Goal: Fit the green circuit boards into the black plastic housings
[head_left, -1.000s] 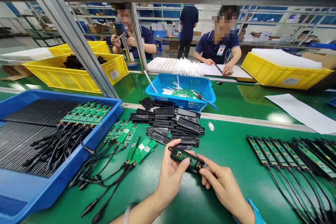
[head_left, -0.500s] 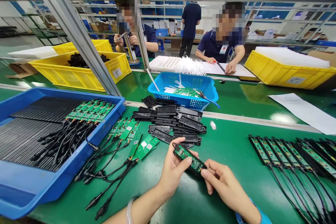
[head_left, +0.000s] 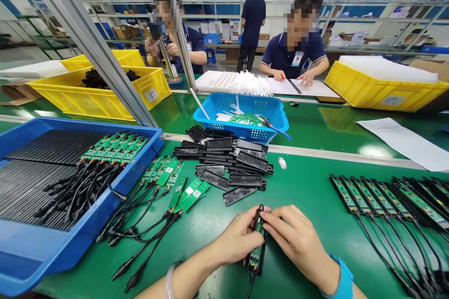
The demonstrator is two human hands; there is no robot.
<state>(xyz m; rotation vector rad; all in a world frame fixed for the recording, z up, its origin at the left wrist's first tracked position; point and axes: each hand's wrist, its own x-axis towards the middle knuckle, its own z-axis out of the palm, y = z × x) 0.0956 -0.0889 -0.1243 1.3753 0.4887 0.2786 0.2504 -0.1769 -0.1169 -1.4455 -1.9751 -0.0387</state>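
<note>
A green circuit board [head_left: 256, 253] lies in a narrow black plastic case [head_left: 261, 257], its cable running down toward me. My left hand [head_left: 242, 236] is closed around the case from the left, thumb on the board. At the far end, the fingertips of my right hand [head_left: 294, 233] press on the board and the case's edge. Just beyond is a heap of black plastic cases [head_left: 249, 181]. Loose green circuit boards [head_left: 191, 196] with black cables lie left of my hands. Several cased boards [head_left: 372, 196] stand in a row at the right, cables toward me.
A blue tray [head_left: 21, 254] with boards and black strips fills the left. Behind the heap stands a blue basket [head_left: 242, 131] of green and white ties. Yellow bins [head_left: 386, 88] sit farther back. A slanted metal post [head_left: 94, 51] crosses the left. Two co-workers sit opposite.
The cased board has turned from slanting sideways to pointing away from me, and moved lower. My right hand has shifted from its cable end to the far end.
</note>
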